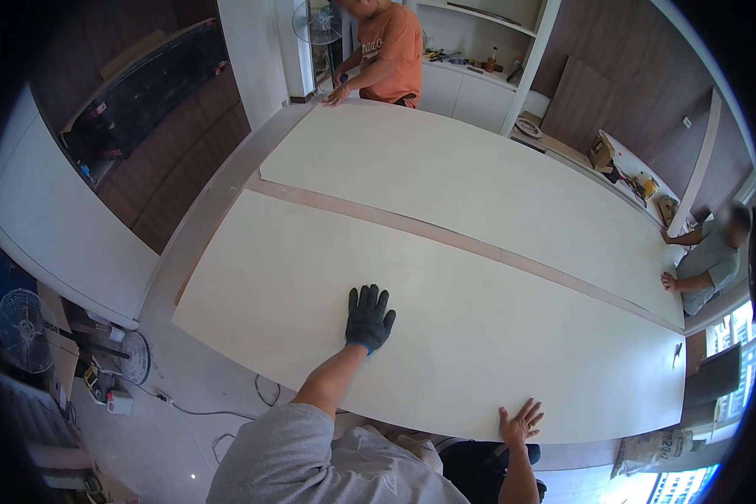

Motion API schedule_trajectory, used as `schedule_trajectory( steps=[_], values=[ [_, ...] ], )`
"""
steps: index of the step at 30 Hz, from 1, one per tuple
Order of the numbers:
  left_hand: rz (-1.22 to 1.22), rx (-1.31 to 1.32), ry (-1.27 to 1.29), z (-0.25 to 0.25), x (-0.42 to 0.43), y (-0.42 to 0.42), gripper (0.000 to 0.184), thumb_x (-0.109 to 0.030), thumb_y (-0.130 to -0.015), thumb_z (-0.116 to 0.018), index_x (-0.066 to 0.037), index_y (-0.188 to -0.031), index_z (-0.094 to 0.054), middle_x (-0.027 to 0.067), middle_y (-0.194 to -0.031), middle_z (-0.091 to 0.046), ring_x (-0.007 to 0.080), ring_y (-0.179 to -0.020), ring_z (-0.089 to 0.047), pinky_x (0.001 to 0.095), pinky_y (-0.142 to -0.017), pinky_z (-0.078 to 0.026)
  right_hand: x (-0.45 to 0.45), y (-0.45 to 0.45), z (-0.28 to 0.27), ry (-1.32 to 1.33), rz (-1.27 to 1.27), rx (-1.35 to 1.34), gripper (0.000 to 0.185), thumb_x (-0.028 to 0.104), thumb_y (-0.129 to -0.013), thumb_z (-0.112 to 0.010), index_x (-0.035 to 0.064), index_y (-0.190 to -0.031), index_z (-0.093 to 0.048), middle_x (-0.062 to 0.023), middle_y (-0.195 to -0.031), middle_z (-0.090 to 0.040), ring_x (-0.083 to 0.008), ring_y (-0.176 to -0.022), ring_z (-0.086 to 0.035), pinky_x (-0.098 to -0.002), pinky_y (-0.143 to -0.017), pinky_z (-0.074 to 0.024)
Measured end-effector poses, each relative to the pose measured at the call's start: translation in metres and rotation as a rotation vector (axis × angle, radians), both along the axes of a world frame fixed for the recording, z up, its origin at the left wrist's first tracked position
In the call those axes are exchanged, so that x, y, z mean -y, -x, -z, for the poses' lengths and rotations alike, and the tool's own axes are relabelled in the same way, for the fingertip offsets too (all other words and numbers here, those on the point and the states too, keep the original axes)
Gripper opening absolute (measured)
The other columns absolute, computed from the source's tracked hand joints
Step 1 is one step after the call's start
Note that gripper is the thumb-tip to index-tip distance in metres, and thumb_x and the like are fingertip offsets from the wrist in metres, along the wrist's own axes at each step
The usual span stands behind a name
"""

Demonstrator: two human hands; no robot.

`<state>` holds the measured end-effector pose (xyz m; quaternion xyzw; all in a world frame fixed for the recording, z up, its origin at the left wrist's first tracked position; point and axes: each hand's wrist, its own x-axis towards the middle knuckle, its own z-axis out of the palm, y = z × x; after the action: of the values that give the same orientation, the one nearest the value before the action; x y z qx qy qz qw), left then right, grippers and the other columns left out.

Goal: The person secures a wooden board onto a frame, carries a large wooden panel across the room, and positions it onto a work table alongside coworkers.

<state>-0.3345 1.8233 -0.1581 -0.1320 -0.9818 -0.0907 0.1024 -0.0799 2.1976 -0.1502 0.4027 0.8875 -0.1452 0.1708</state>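
Note:
A large white panel (445, 319) lies flat in front of me. My left hand (369, 319), in a dark glove with a blue cuff, rests on its surface with the fingers spread. Bare and also spread, my right hand (521, 422) lies on the panel's near edge. Beyond a narrow brownish strip (395, 220) lies a second white panel (470, 181). A person in an orange shirt (391, 55) touches its far left corner, and a person in a grey shirt (707, 260) has both hands at its right end.
Fans (27, 330) and a cable (218, 413) are on the floor at the left. A shelf unit with tools (470, 63) stands at the back. At the right are a ledge with boxes (601, 153) and a sack (651, 452) near the window.

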Motion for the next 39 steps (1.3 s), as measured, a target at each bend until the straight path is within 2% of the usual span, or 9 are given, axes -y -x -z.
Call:
schedule_trajectory(
  steps=[10, 13, 24, 26, 34, 39],
  values=[
    [0.003, 0.021, -0.014, -0.002, 0.0, 0.0, 0.053, -0.04, -0.091, -0.043, -0.008, -0.133, -0.045, 0.0177, -0.14, -0.038, 0.0332, -0.132, -0.031, 0.0529, -0.112, -0.012, -0.001, -0.001, 0.003, 0.002, -0.002, -0.007, 0.101, 0.063, -0.079, -0.054, 0.0178, -0.148, 0.004, -0.0102, -0.154, 0.013, -0.0384, -0.139, 0.016, -0.0678, -0.104, 0.0013],
    [0.022, -0.081, -0.06, 0.003, 0.001, 0.0, 0.05, -0.036, -0.089, -0.05, -0.005, -0.127, -0.048, 0.0205, -0.134, -0.043, 0.0357, -0.127, -0.036, 0.0544, -0.11, -0.018, 0.0, -0.001, 0.003, 0.001, 0.0, -0.01, 0.102, 0.064, -0.078, -0.054, 0.0179, -0.148, 0.004, -0.0101, -0.154, 0.013, -0.0381, -0.139, 0.016, -0.0677, -0.104, 0.0014],
    [0.022, -0.075, -0.008, 0.018, 0.005, 0.004, 0.053, -0.042, -0.09, -0.043, -0.007, -0.131, -0.046, 0.0205, -0.141, -0.037, 0.036, -0.134, -0.029, 0.0543, -0.113, -0.008, 0.003, 0.002, 0.006, 0.018, 0.018, -0.028, 0.105, 0.069, -0.076, -0.053, 0.0157, -0.149, 0.0, -0.012, -0.154, 0.013, -0.0383, -0.139, 0.016, -0.0672, -0.104, 0.0013],
    [0.02, -0.075, 0.032, 0.018, 0.004, 0.003, 0.053, -0.041, -0.091, -0.042, -0.006, -0.132, -0.046, 0.0207, -0.141, -0.037, 0.0361, -0.134, -0.028, 0.054, -0.113, -0.008, 0.005, 0.003, 0.003, 0.017, 0.025, -0.031, 0.106, 0.07, -0.075, -0.053, 0.0122, -0.149, -0.003, -0.0142, -0.154, 0.009, -0.0396, -0.139, 0.015, -0.0668, -0.104, 0.0027],
    [0.021, -0.055, 0.061, 0.008, 0.001, 0.001, 0.053, -0.038, -0.092, -0.041, -0.004, -0.132, -0.045, 0.0209, -0.139, -0.039, 0.0359, -0.133, -0.029, 0.0527, -0.113, -0.009, 0.009, 0.0, -0.005, 0.036, 0.015, -0.051, 0.105, 0.076, -0.074, -0.048, 0.0171, -0.149, -0.003, -0.0103, -0.155, 0.01, -0.0356, -0.139, 0.018, -0.0651, -0.105, 0.0052],
    [0.023, -0.068, 0.073, 0.006, 0.001, 0.0, 0.053, -0.039, -0.092, -0.041, -0.004, -0.132, -0.045, 0.0201, -0.139, -0.04, 0.035, -0.134, -0.029, 0.0526, -0.113, -0.008, 0.004, -0.002, 0.003, 0.031, 0.009, -0.079, 0.108, 0.076, -0.073, -0.049, 0.014, -0.149, -0.004, -0.0133, -0.154, 0.01, -0.0379, -0.139, 0.018, -0.0677, -0.103, 0.0062]
  ],
)
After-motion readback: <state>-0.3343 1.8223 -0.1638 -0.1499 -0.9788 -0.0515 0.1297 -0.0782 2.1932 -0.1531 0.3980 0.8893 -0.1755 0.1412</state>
